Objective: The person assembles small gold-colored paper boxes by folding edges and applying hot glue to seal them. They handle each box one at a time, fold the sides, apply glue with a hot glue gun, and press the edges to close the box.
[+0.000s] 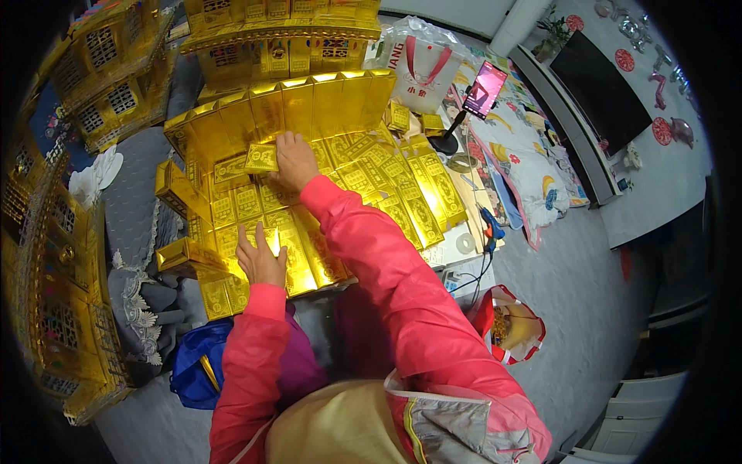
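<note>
A gold foil paper structure lies before me, its flat base panel (305, 240) covered in embossed rectangles. Along its far side stands a row of folded gold box sections (282, 108). My right hand (296, 162) grips a small gold foil box (261, 158) by its right end, just in front of that row. Resting on the base panel nearer to me, my left hand (261, 259) has its fingers apart and holds nothing. Two gold box pieces stand up at the panel's left side: an upper one (179, 189) and a lower one (193, 257).
Gold model buildings (62, 294) rise on the left and far side. A phone (485, 90) on a stand, a paper bag (421, 73), tape rolls and a glue gun (491, 223) lie to the right. Below are a red bag (510, 325) and a blue bag (199, 367).
</note>
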